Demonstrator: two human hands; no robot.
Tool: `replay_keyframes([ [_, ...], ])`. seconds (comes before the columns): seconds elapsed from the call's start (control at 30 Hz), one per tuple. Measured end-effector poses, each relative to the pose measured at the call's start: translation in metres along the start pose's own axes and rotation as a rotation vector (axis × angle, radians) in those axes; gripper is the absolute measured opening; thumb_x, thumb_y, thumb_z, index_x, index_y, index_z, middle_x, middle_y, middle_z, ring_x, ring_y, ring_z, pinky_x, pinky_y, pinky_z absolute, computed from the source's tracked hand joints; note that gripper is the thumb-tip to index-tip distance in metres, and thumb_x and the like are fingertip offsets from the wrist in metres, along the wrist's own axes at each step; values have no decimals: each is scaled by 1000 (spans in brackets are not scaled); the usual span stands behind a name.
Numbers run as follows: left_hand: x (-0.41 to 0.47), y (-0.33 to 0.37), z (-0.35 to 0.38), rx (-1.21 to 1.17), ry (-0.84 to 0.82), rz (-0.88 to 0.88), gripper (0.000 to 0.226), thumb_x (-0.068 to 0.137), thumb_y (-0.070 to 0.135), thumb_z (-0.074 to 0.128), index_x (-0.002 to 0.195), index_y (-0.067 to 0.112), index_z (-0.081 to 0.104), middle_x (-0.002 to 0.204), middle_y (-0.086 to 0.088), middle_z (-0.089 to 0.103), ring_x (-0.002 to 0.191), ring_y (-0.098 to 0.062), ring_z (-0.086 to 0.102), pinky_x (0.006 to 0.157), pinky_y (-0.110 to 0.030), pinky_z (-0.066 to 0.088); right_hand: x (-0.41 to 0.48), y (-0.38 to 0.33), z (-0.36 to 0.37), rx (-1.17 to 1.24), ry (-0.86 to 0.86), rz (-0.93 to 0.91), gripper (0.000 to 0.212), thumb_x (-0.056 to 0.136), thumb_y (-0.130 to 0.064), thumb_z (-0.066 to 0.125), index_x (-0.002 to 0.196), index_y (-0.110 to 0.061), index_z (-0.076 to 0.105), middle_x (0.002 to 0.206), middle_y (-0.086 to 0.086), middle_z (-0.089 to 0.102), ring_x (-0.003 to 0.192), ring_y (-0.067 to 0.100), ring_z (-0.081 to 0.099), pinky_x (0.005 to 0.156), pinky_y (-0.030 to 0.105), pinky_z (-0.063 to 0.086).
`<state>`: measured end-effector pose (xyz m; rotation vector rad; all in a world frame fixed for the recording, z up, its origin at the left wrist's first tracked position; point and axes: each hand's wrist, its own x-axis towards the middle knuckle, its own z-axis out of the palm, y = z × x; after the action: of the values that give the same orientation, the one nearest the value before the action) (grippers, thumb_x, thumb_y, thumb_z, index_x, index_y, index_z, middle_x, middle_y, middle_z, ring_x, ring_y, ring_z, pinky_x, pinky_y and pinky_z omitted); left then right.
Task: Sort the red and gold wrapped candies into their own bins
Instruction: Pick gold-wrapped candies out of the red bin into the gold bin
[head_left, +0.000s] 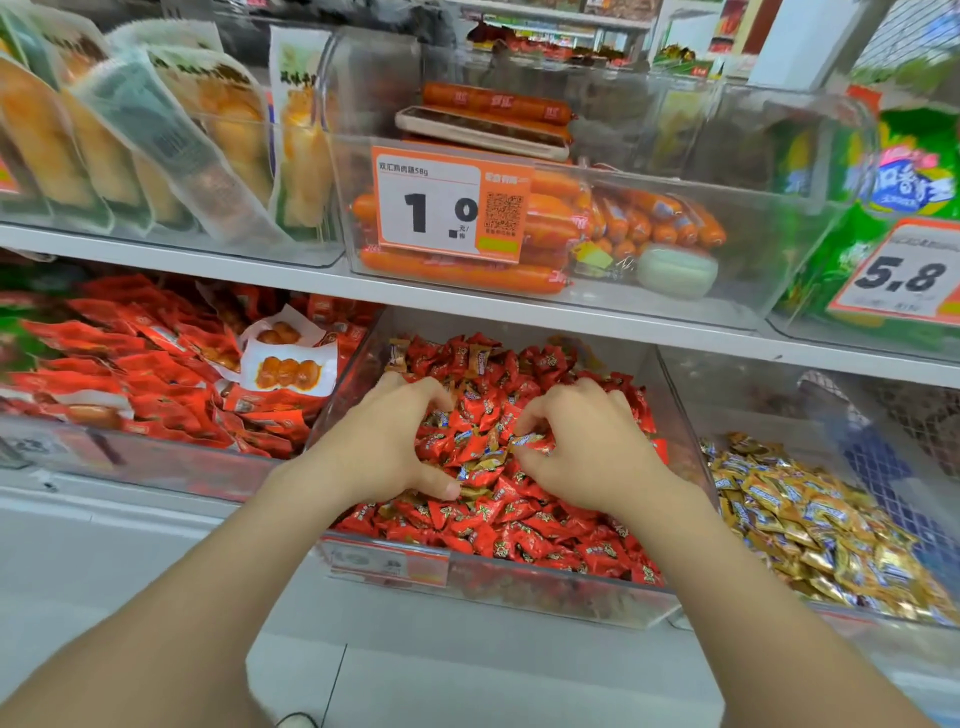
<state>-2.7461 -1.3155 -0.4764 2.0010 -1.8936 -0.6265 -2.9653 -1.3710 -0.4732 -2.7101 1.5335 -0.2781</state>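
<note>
Fingers of the right hand (582, 447) pinch a gold candy (525, 441) out of the red bin (519, 587), likely bound for the gold bin (753, 415) alongside. Fingers of the left hand (384, 441) curl into the red candies (519, 530), grip unclear.

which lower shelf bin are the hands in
The middle bin, full of red candies with a few gold ones mixed in. The bin to its right holds gold candies.
</note>
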Motion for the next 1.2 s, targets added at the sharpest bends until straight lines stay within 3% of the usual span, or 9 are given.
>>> replay_keyframes([
  [0.13,-8,-1,-2,-60,14,-9,67,69,33,98,114,36,49,119,9,30,97,-13,56,70,-25,53,-3,-1,-4,281,79,62,15,80,-40,60,73,-29,68,72,-13,68,79,13,62,83,36,51],
  [0.2,-10,-4,-3,-37,-11,-16,57,72,25,96,109,36,54,118,10,35,94,-14,61,71,-29,59,-6,-4,-10,451,165,114,12,80,-34,62,71,-25,65,64,-6,67,62,11,61,65,30,52],
  [0.33,-11,-13,-3,-32,-95,27,47,79,16,88,117,33,66,110,7,60,92,-10,65,78,-24,59,-10,-9,-15,558,224,97,21,90,-18,53,72,-21,65,58,2,64,52,11,50,57,24,43],
  [0.5,-10,-12,6,45,-43,124,42,82,32,88,118,37,67,101,13,59,90,-5,56,85,-28,54,-7,-12,-7,514,170,-70,22,106,-25,58,122,-26,74,77,-17,71,76,-4,66,73,11,46],
  [0.63,-9,-8,6,142,-15,195,27,89,30,83,115,31,75,76,22,47,79,-7,58,85,-30,56,-3,-15,-2,384,69,-181,51,94,10,49,123,-23,74,105,-8,67,94,1,61,89,20,50],
  [0.73,-10,-8,3,115,31,178,21,96,17,70,107,33,76,83,15,53,72,-4,53,72,-23,50,0,-20,5,280,-47,-272,44,86,-3,51,111,-28,77,105,-7,66,99,10,61,93,34,53],
  [0.9,-11,-14,-1,112,-31,159,46,90,-4,55,111,36,66,118,8,47,100,-15,56,87,-36,55,6,-18,19,89,-160,-331,46,84,-13,60,123,-33,73,110,-11,73,106,17,52,94,40,53],
  [1.07,-9,-8,5,191,22,221,36,92,-3,49,107,28,58,113,5,39,106,-16,37,93,-35,42,13,-11,21,146,-97,-268,24,89,-35,79,112,-36,76,103,-12,73,104,12,58,94,40,54],
  [1.2,-8,-6,3,166,-10,256,21,99,15,56,98,22,75,83,19,56,79,5,53,83,-32,52,6,-4,4,276,-51,-226,13,92,-42,77,97,-31,79,97,-14,74,92,5,66,88,35,55],
])
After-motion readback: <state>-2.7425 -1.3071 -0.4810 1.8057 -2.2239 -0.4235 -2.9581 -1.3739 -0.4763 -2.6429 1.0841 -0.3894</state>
